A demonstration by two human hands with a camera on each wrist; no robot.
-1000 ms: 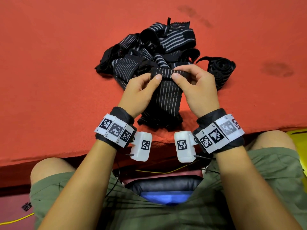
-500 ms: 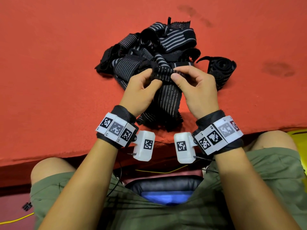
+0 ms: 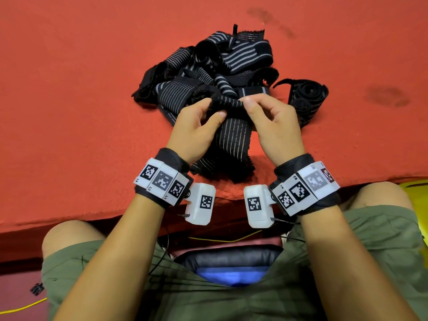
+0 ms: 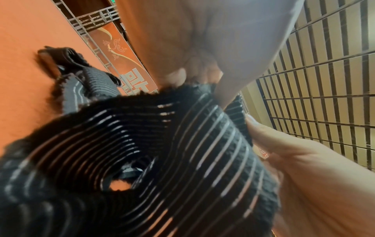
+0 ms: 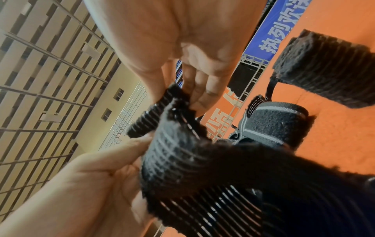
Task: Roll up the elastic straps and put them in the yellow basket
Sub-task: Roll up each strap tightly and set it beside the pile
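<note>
The fingers [image 3: 209, 105] of the left hand [image 3: 194, 129] and the fingers [image 3: 251, 100] of the right hand [image 3: 275, 126] are curled in and pinch the two ends of a small rolled portion [image 3: 228, 103] at the top of a black elastic strap [image 3: 234, 135] with thin pale stripes. Both thumbs press against the near side of that roll, the other fingertips wrapping over its far side. In the left wrist view the strap [image 4: 182, 152] fills the lower frame, its stripes curving round a loose opening, with fingertips gripping its fuzzy upper edge. In the right wrist view the rolled end [image 5: 172, 136] sits between the thumb below and the fingers [image 5: 202, 96] above.

The unrolled rest of the strap runs from the hands toward the person and lies flat on the red table [image 3: 81, 100], its lower end bunched near the table edge between the two wrists. Just behind the hands lies a tangled pile of further striped straps [image 3: 215, 66]. To the right of the pile, close beside it, one finished coiled strap [image 3: 305, 98] rests on the table. A sliver of the yellow basket [image 3: 416, 195] shows at the right edge, below the table beside the person's knee. Both wrists carry black bands with white marker blocks.
</note>
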